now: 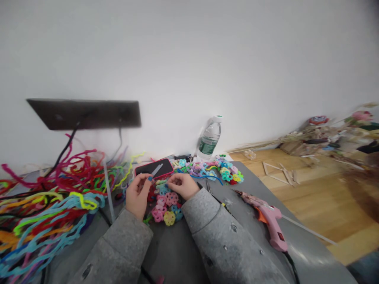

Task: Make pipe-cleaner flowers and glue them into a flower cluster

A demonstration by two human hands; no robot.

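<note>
My left hand (138,196) is closed in a pinch at the left side of a cluster of small fuzzy pipe-cleaner flowers (166,207) in pink, yellow, blue and red. A pale translucent stick (157,169) shows just beyond its fingertips, over a phone (165,167) with a pink-red edge; whether the fingers touch the stick I cannot tell. On the cluster's other side, my right hand (184,185) also pinches, thumb and forefinger together near a light-blue flower. What either pinch holds is hidden or too small to make out.
Loose coloured pipe cleaners (59,213) cover the table's left. More flowers (229,171) lie beyond my right hand, near a water bottle (210,138). A pink glue gun (268,221) rests at the right with its cord. A dark panel (89,114) stands by the wall.
</note>
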